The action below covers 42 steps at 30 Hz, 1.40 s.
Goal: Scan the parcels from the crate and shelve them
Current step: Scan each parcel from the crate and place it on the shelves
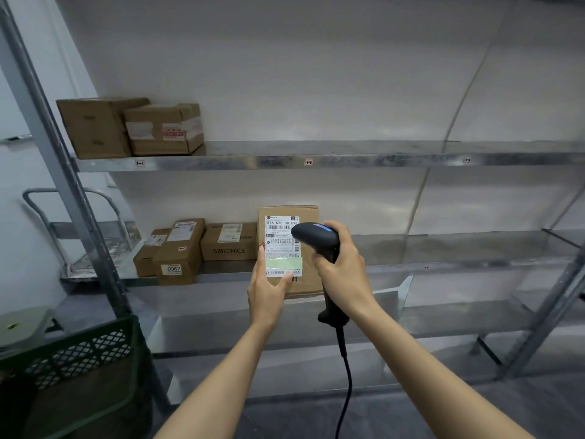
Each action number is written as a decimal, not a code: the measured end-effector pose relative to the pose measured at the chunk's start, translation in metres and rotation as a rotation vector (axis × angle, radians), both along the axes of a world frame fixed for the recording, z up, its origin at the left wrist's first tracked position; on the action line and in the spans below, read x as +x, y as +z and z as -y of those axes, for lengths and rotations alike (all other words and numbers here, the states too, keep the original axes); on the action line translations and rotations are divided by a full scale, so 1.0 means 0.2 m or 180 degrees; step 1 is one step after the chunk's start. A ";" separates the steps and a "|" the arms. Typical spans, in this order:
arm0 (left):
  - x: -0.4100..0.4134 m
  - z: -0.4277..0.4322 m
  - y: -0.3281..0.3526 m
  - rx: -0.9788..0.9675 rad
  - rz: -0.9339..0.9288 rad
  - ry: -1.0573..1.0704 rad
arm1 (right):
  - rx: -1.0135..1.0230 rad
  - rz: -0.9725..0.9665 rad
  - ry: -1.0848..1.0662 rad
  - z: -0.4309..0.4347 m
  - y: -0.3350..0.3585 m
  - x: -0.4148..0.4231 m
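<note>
Though only dangling below the black scanner, could snag on an arm or a knee and tug the aim away: that long cable. Higher up, wrapped tight round the scanner handle, one finger curled at the front: the right hand. Just beside it, holding the brown parcel up from below, thumb flat across the bottom of the white label, other fingers tucked behind: the left hand. Held up in the air in front of the lower shelf, not yet set down.

Might go wrong like this: scanner nose very close to the bars and partly over the label, so maybe no clean read. Could also tip or slip, gripped at its lower left part only. Could hide some print under that thumb too.

Down at the near left, a green crate with holes in its wall; cannot see well inside. Farther back on the lower shelf, three small boxes left of the parcel, so probably best to put it to the right, onto the bare metal. Nothing in the way on that side. Past the shelf post, a grey trolley. Farthest and highest, two more boxes at the left end of the upper shelf.
</note>
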<state>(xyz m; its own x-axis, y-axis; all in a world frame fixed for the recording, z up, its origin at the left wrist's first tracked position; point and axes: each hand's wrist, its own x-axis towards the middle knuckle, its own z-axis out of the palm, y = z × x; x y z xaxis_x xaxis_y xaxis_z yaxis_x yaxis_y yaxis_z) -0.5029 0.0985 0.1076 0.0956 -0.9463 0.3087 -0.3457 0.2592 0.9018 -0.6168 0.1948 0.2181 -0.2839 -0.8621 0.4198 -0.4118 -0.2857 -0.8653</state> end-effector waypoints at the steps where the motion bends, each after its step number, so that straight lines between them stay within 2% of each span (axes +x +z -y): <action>1: 0.00 0.01 0.00 -0.0009 0.0006 0.0003 | -0.0009 0.0004 -0.0002 0.00 0.00 0.00; 27: 0.09 0.11 0.00 -0.0005 -0.0057 -0.0127 | -0.0060 -0.0032 -0.0079 0.09 -0.01 0.09; 42: 0.23 0.10 0.24 -0.0424 -0.0202 0.0143 | -0.0242 0.0097 -0.0162 0.13 0.07 0.04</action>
